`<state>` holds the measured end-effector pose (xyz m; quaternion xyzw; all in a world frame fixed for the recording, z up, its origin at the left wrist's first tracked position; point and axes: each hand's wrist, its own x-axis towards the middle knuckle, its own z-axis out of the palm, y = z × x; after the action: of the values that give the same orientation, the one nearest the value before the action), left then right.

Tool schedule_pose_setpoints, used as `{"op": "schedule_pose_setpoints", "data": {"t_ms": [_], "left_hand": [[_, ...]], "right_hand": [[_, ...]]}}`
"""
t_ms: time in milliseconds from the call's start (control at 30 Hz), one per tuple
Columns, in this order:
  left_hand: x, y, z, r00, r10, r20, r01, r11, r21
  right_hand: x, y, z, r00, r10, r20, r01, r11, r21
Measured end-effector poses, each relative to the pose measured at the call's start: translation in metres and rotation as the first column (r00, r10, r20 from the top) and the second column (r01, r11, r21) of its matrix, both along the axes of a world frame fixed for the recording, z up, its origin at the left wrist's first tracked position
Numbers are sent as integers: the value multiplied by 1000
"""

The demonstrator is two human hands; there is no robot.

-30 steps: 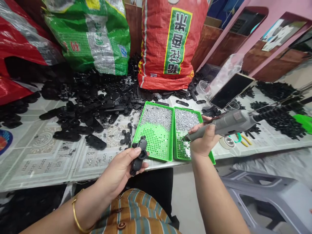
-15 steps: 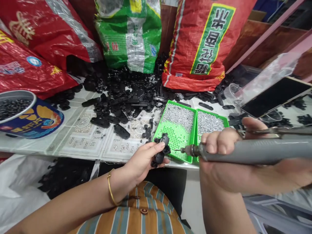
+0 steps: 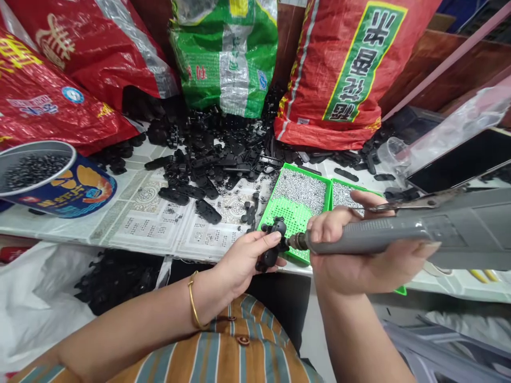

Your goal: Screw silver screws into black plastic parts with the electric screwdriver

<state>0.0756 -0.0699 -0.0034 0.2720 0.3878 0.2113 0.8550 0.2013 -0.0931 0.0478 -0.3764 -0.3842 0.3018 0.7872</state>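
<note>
My left hand [image 3: 251,255] grips a small black plastic part [image 3: 272,258] with round ends, thumb on top, at the table's front edge. Wrapped around a grey electric screwdriver [image 3: 367,236] is my right hand [image 3: 347,250], to the right of the part. The screwdriver's tip meets the part's right side, and the bit itself is hidden there. Just behind both hands lies a green perforated tray [image 3: 293,215] with many tiny silvery screws in its far half. A second green tray [image 3: 332,186] of screws stands beside it, partly covered by my right hand.
Loose black plastic parts [image 3: 223,159] are heaped across the table. Behind them stand a green sack [image 3: 227,64] and a red sack [image 3: 339,80]. A blue tub [image 3: 80,186] of small black pieces is at left. A phone [image 3: 463,159] leans at right.
The screwdriver has moved left, from a gap beside the black part to contact with it. My left hand still holds the part. The whole view has shifted slightly.
</note>
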Motion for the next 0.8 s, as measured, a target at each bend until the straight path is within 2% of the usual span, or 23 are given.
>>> {"op": "schedule_pose_setpoints", "data": {"t_ms": [367,800], "left_hand": [[2,-4,-8,997,72,17,-71,997,-7],[1,-3,-7,999,47,10,-47,999,13]], "right_hand": [[-4,0,-1,997,77,18,-76,997,-15],[-12,-1,-6,987,81,142,-88,995,41]]}}
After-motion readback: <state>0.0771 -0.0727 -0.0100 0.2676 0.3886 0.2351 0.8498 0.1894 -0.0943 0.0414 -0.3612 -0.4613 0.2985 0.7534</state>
